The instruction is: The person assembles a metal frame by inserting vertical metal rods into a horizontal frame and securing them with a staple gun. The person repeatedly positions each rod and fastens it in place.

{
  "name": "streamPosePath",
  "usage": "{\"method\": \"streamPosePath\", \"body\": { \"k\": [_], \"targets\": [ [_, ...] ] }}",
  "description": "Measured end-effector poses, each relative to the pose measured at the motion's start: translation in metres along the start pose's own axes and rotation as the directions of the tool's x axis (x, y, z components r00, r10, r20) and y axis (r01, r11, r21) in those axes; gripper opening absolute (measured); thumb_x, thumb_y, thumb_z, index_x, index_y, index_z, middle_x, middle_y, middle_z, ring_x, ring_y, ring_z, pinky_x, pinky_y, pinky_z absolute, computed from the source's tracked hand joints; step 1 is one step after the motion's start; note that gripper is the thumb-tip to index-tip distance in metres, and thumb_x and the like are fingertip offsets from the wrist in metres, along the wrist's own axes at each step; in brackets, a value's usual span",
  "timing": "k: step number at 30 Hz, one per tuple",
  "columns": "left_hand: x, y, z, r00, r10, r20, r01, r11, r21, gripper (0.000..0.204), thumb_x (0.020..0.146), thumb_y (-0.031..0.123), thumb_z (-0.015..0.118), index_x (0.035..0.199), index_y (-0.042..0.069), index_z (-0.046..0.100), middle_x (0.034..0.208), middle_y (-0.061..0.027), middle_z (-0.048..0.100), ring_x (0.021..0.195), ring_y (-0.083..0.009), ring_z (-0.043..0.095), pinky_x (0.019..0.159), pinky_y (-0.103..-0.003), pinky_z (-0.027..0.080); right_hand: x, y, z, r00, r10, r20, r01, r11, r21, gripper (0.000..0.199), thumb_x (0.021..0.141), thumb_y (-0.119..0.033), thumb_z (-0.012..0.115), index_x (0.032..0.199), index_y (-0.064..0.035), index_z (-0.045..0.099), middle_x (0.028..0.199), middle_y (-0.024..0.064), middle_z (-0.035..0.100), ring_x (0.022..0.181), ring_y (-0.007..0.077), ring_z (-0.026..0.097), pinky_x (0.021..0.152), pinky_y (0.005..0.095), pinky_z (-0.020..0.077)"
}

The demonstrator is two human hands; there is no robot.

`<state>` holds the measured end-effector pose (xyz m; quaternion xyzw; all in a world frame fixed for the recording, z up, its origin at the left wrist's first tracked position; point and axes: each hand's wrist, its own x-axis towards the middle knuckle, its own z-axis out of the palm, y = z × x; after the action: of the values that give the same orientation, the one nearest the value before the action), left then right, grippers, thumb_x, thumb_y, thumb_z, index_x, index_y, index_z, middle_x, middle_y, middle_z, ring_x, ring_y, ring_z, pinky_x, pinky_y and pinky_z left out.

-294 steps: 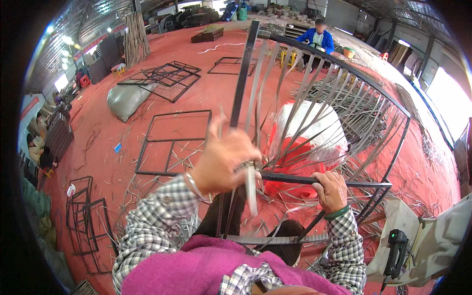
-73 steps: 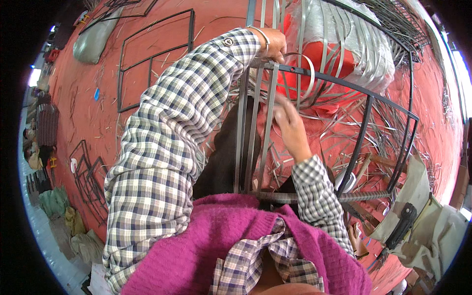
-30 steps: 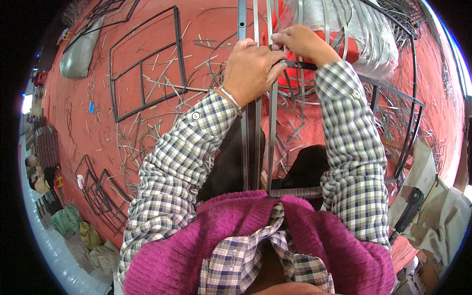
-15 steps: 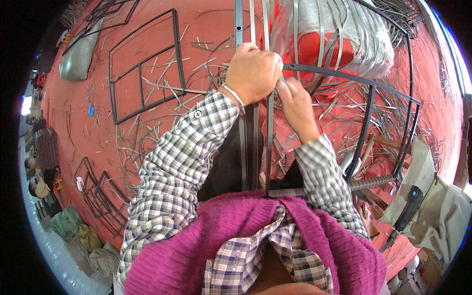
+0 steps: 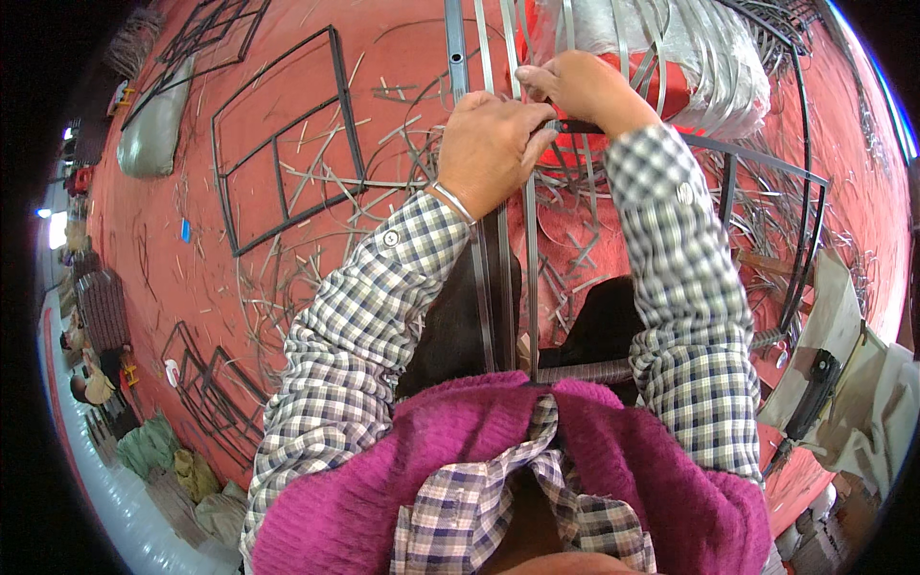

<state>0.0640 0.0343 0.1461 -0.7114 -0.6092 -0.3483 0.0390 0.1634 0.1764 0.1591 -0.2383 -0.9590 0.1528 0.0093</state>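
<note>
On a wide red floor strewn with short grey strip offcuts, we are looking down at our own two hands working at a dark metal frame that curves away to our right. Across the floor lie other welded frames: a square one divided by crossbars to our left, and a smaller folded one nearer the floor's edge. A grey sack lies far left, and a white bundle wrapped in clear plastic sits just beyond the frame. A power tool rests on pale sheeting at lower right.

Our left hand, a bangle at its wrist, is closed around the upright grey strips where they cross the frame's top bar. Our right hand sits just beside it, touching it, fingers pinched on the strip ends at that bar; how tight the grip is we cannot tell.

Half a second ago our right hand lay lower, below the left and under the bar; it has since come up above the bar. Our left hand has stayed on the same spot of the strips.
</note>
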Motion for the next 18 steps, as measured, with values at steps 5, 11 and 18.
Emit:
{"method": "streamPosePath", "body": {
  "k": [5, 11, 18],
  "targets": [
    [0.007, -0.003, -0.003, 0.993, -0.011, 0.117, 0.010, 1.000, 0.004, 0.019, 0.083, 0.026, 0.057, 0.088, 0.009, 0.065, 0.075, -0.0060, 0.065, 0.071, -0.0235, 0.060, 0.074, -0.037, 0.040, -0.103, -0.061, -0.013, 0.789, 0.020, -0.614, 0.206, 0.933, 0.296, 0.015, 0.082, -0.015, 0.059, 0.091, -0.0041, 0.062, 0.085, 0.0111, 0.061, 0.078, 0.0316, 0.058, 0.070, 0.0409, 0.0459],
    [0.009, -0.003, -0.001, 0.961, -0.081, 0.266, 0.079, 0.997, 0.017, 0.023, 0.086, 0.029, 0.052, 0.088, 0.009, 0.065, 0.073, -0.0046, 0.064, 0.069, -0.0250, 0.059, 0.074, -0.036, 0.040, -0.100, -0.060, 0.080, 0.838, 0.510, -0.192, -0.059, 0.434, 0.899, 0.018, 0.089, -0.009, 0.050, 0.102, 0.0023, 0.055, 0.072, 0.0092, 0.057, 0.066, 0.0161, 0.057, 0.061, 0.0301, 0.0460],
    [0.004, -0.009, -0.004, 0.998, -0.005, -0.062, -0.007, 0.980, -0.198, 0.018, 0.089, 0.019, 0.048, 0.090, 0.006, 0.060, 0.079, -0.0080, 0.064, 0.079, -0.0280, 0.059, 0.076, -0.039, 0.044, -0.093, -0.068, 0.067, 0.807, 0.498, -0.317, -0.106, 0.650, 0.752, 0.021, 0.091, -0.014, 0.046, 0.080, 0.0003, 0.057, 0.075, 0.0188, 0.060, 0.070, 0.0365, 0.059, 0.062, 0.0400, 0.0463]
  ]
}}
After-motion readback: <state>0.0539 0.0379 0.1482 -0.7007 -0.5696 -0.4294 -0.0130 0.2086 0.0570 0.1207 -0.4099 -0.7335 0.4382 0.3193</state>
